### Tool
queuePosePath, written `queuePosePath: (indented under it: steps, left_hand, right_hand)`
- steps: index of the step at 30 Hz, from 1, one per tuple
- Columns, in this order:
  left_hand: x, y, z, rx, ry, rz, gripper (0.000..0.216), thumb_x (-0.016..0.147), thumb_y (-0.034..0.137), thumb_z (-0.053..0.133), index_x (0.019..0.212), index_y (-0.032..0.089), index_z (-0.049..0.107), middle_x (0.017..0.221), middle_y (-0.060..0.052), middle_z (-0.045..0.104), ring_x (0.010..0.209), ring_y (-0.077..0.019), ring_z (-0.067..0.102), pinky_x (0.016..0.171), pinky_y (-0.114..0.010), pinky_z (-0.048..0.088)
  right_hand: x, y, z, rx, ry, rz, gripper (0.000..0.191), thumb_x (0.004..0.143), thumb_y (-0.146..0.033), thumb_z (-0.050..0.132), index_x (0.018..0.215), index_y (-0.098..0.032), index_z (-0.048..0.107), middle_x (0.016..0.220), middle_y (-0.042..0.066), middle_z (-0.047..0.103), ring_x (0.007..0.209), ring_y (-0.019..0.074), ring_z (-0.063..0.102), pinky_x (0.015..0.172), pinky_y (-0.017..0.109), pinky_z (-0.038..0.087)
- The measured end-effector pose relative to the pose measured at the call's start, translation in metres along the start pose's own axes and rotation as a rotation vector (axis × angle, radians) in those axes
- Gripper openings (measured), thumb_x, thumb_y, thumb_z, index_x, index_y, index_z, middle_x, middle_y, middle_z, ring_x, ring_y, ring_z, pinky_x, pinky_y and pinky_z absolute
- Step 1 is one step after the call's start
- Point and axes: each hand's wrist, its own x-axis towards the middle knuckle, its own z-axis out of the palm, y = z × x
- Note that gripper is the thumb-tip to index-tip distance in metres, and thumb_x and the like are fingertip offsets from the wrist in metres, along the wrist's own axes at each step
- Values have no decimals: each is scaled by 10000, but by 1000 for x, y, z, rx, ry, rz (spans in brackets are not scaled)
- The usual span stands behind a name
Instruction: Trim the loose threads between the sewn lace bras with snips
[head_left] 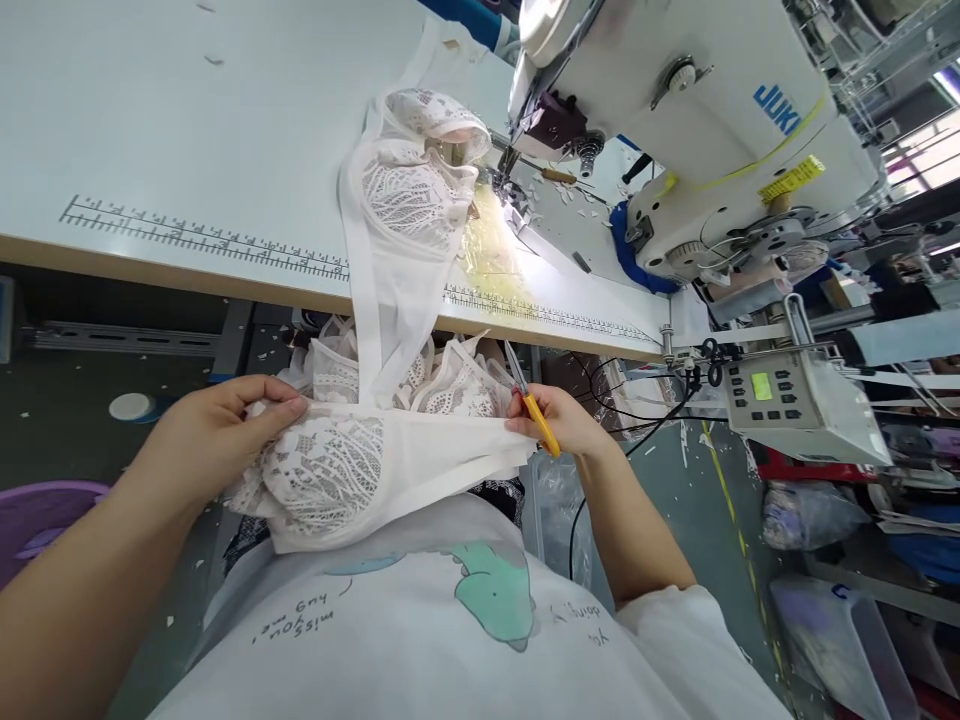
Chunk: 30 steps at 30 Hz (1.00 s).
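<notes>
Head view. The left hand (217, 425), at centre left of the frame, pinches the left end of a white lace garment (337, 480); its grip is closed on the fabric, thumb over the top edge. The right hand (559, 420), right of centre, holds a pair of thread snips (531, 400) with a yellow handle; its grip is closed around the handle, and its fingertips also pinch the right end of the garment's plain band.

The garment lies stretched between the two hands, below the front edge of the bench (187, 150) and above the person's lap. Its long axis runs left to right across the frame, nearly level. The lace part sits nearer the left hand; the plain band ends at the right hand. A strip of fabric rises from the garment's middle to a second lace piece (420, 170) lying on the bench near the needle of the sewing machine (697, 130).

The snips point up and to the left, blades toward the bench edge, handle down and to the right. The blade tips stand just above the band's right end, so the right hand is the nearer one to the cutting point. Whether the blades are open cannot be determined.
</notes>
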Motion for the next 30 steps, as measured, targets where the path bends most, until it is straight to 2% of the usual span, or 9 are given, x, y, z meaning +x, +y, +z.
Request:
queuePosePath:
  steps: [2,5,8,10,12,16,22,25,30]
  left_hand:
    - [-2,7,0,142,4,13,261,669,466,581,764,229,636,707,15,605,663,-191,557,581,-275,426]
    - [-9,14,-3,415,157,384,314,728,449,498,846,209,662,995,-63,572,922,-253,554,738,-338,449]
    - [-15,20,2,545,280,740,349,828,447,425,873,201,668,1012,-93,593,961,-280,550,808,-397,445]
    - [-17,25,12,551,188,920,336,862,422,401,834,220,668,913,-73,649,873,-268,580,765,-389,451]
    - [-16,29,24,565,17,1001,330,871,401,389,797,231,662,869,-63,673,822,-262,592,711,-373,447]
    - [-9,34,42,557,-131,883,288,849,421,400,816,236,618,923,-66,660,865,-265,580,709,-357,429]
    - [-1,40,49,414,-285,771,226,782,442,446,697,247,520,901,-56,626,874,-254,549,760,-355,409]
    - [0,43,49,354,-316,722,234,764,442,456,643,246,500,881,-40,628,820,-234,552,727,-326,409]
    - [1,43,45,337,-314,620,216,757,414,481,631,240,500,915,12,659,777,-191,581,673,-269,400]
  right_hand:
    - [0,1,1,-3,16,2,322,666,-427,669,694,-164,487,629,-35,438,544,87,367,493,214,319]
    - [1,-2,0,-74,31,-11,289,663,-373,673,653,-164,473,630,-36,421,562,91,358,505,216,304]
    - [1,-3,-1,-160,46,-26,268,661,-336,677,618,-163,476,621,-37,415,569,94,353,518,222,304]
    - [0,0,-2,-104,45,-23,281,639,-328,699,596,-164,475,615,-37,432,583,102,381,531,226,322]
    - [-1,6,-4,-3,37,-16,298,609,-328,726,585,-166,477,611,-35,449,605,115,419,548,231,347]
    - [-5,22,-5,112,49,3,307,585,-357,747,617,-167,507,603,-40,457,586,114,437,544,239,369]
    - [-6,32,0,314,116,5,404,577,-470,735,642,-181,461,690,-22,487,667,133,536,637,279,440]
    - [-7,32,3,409,130,-5,416,560,-460,751,629,-182,450,711,-18,484,701,145,563,666,291,449]
    - [-11,33,-1,458,108,47,384,585,-427,758,599,-181,464,581,-37,456,597,129,504,529,249,377]
